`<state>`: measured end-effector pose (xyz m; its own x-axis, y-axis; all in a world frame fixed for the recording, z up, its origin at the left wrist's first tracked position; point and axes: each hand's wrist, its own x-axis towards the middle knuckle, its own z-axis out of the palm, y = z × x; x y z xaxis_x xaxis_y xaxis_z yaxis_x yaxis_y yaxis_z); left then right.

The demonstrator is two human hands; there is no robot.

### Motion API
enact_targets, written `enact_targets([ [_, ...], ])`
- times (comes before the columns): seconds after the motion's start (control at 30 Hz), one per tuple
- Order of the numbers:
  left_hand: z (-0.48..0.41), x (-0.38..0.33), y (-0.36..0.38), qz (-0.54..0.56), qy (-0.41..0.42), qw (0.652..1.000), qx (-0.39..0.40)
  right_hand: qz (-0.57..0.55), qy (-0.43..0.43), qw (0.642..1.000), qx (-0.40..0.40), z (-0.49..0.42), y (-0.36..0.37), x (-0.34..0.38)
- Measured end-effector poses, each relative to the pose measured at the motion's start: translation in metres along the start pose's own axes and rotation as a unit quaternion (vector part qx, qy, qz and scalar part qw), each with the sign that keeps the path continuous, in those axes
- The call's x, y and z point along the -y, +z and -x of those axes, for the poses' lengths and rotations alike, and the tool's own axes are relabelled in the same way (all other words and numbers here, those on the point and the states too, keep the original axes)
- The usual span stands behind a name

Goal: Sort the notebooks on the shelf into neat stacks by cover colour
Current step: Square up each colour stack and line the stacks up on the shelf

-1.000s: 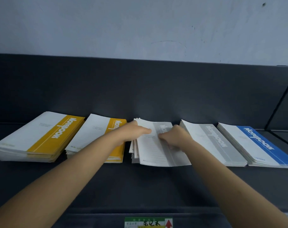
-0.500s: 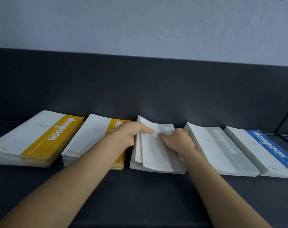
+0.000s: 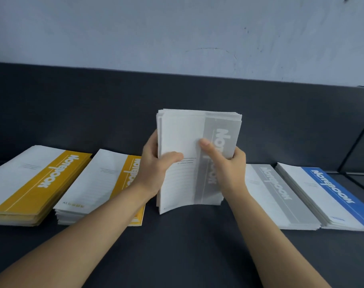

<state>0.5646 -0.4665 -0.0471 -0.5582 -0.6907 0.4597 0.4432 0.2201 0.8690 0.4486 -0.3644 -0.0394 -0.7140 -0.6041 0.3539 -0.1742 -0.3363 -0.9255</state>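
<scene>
Dark shelf [image 3: 187,242] below pale wall [image 3: 177,32]. Upright at centre: bundle of grey notebooks [image 3: 185,183], gripped by left hand [image 3: 156,169] and right hand [image 3: 224,163], fingers curled round its edges. Flat stacks: two yellow [image 3: 38,183] [image 3: 100,188], one grey [image 3: 278,196], one blue [image 3: 330,194].

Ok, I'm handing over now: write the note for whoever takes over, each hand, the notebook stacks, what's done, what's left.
Hands: left hand grips the left edge of the grey bundle; right hand grips its right edge.
Bundle upright, lower edge at or just above the shelf.
Lying flat: far-left yellow stack, second yellow stack, then right of the bundle the grey stack and blue stack.
Done: colours separated.
Left: probably square the bundle, lay it down, likely on the grey stack; perhaps merge the yellows.
</scene>
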Motion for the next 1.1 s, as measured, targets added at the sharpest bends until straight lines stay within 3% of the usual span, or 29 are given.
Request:
enact_targets([
  [0.23, 0.002, 0.0, -0.006, 0.003, -0.034, 0.999, 0.002, -0.032, -0.042, 0.997, 0.054, 0.0, -0.012, 0.002],
  [0.47, 0.005, -0.002, 0.0, 0.014, -0.041, 0.999, 0.02, -0.048, -0.016, 0.991, 0.127, 0.0, -0.015, -0.001],
  [0.63, 0.006, 0.0, -0.001, 0.017, -0.059, 0.998, 0.012, -0.03, 0.002, 0.99, 0.137, -0.001, -0.015, -0.003],
  [0.9, 0.007, 0.005, 0.0, 0.054, -0.063, 0.995, 0.054, -0.048, -0.036, 0.996, 0.068, 0.008, -0.008, -0.002],
  [1.1, -0.001, 0.006, -0.005, -0.01, -0.047, 0.997, 0.055, -0.014, -0.042, 0.992, 0.116, 0.006, -0.009, -0.007],
])
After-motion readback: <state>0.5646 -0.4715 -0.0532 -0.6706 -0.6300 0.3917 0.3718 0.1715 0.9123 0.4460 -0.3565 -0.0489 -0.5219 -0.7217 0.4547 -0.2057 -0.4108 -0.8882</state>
